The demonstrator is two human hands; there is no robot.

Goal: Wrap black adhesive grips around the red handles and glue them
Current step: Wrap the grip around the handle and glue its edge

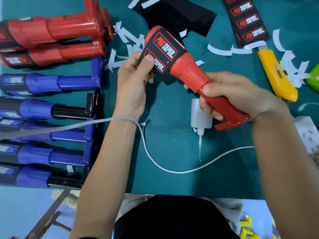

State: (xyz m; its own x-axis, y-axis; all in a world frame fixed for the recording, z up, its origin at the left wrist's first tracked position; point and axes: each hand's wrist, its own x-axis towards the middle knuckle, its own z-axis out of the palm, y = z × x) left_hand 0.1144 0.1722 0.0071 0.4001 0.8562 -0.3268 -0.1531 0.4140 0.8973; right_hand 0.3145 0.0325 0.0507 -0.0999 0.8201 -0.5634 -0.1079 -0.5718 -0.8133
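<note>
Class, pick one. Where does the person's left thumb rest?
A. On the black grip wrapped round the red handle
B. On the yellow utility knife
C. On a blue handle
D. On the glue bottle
A: the left hand presses its thumb on the black grip around the red handle, whose narrow end the right hand holds.
</note>
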